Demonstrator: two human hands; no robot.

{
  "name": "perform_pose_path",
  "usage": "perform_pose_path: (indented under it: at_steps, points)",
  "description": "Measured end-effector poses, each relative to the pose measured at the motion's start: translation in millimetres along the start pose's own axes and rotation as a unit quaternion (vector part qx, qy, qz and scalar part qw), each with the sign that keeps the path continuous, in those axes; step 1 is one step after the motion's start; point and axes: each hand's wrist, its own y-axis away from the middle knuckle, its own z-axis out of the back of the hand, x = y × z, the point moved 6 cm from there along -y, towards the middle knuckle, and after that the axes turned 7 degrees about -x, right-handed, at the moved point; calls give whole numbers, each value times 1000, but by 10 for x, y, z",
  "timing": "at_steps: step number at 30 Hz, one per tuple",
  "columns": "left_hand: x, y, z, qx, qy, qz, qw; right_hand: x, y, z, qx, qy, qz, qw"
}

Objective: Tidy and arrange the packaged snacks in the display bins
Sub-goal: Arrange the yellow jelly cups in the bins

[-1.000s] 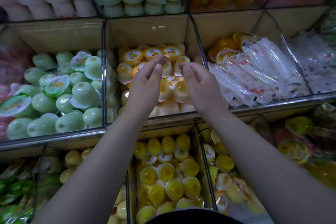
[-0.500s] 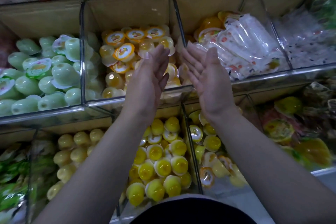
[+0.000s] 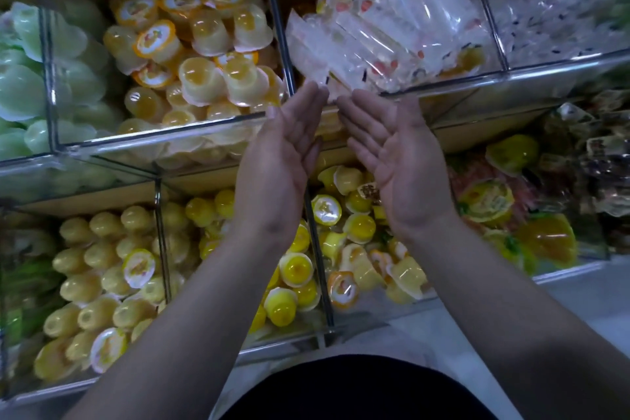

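Clear acrylic display bins hold packaged snacks. My left hand and my right hand hover side by side in front of the upper row, fingers straight, palms turned inward and up, holding nothing. Their fingertips almost meet just below the edge of a bin of clear jelly-stick packets. Orange-yellow jelly cups fill the upper bin left of my hands. Beneath my hands, yellow jelly cups lie in a lower bin.
Pale green jelly cups sit in the far-left upper bin. Pale yellow cups fill a lower-left bin. Mixed yellow and orange packets lie at lower right. A bin of clear wrapped sweets is at upper right. My dark shirt shows at the bottom.
Both hands have come back out of the orange jelly cup bin and turned palms upward, holding nothing. The view has tilted downward, bringing the lower bins into sight.
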Motion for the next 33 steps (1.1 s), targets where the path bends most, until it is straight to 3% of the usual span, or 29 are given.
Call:
perform_pose_path:
  at_steps: [20,33]
  points:
    - [1202,84,-163,-62,-53,137,987,-647,0,961,-29,112,-100,988]
    - [1971,49,-265,-60,-81,287,953,-1246,-5,1639,-74,252,-227,938]
